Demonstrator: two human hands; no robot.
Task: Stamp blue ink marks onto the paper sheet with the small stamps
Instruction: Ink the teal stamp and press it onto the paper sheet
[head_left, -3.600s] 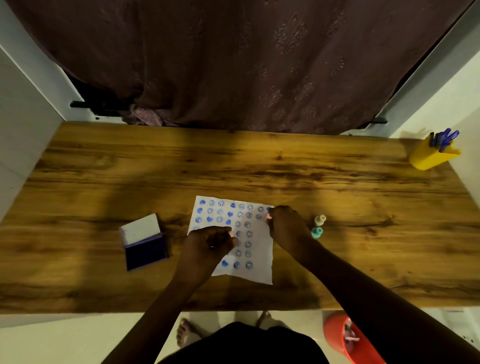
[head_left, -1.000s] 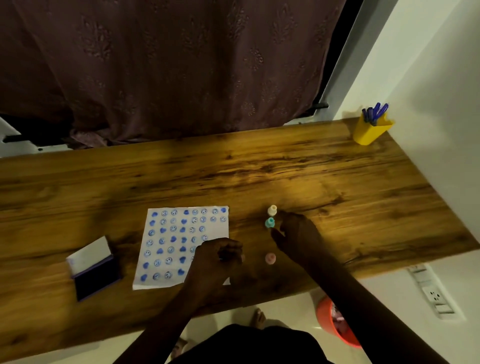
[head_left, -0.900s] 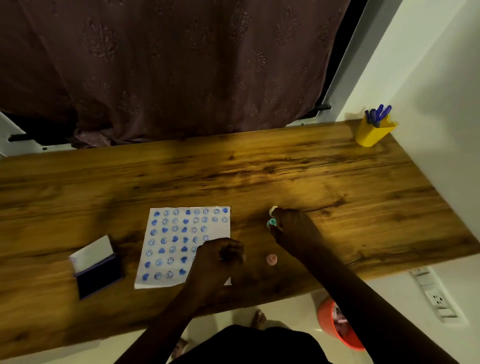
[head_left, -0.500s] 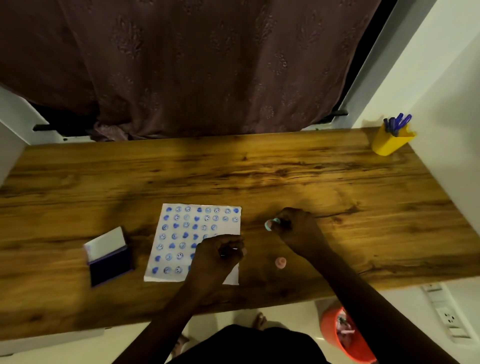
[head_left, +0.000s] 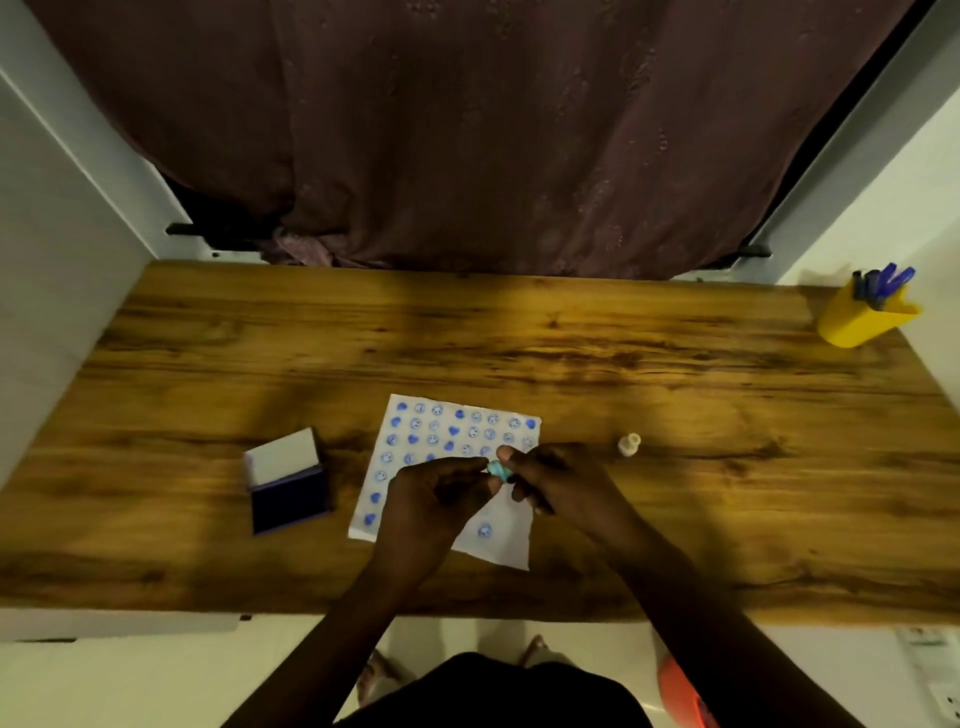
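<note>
A white paper sheet (head_left: 511, 543) covered in several blue stamped faces and hearts lies on the wooden table (head_left: 467, 353). Both hands meet above its right half. My right hand (head_left: 558, 480) pinches a small teal stamp (head_left: 500, 470) at its fingertips. My left hand (head_left: 434, 499) touches the same stamp from the left with its fingertips. An open blue ink pad (head_left: 288, 499) with its white lid raised sits left of the sheet. A cream stamp (head_left: 629, 445) stands upright on the table to the right. The pink stamp is hidden.
A yellow pen holder (head_left: 860, 319) with blue pens stands at the table's far right corner. A dark curtain (head_left: 467, 130) hangs behind the table. An orange bucket (head_left: 683, 696) sits on the floor below the near edge. White walls close in on both sides.
My right hand picked up the teal stamp from beside the cream one and carried it left over the sheet. My left hand rose to meet it. The camera swung left.
</note>
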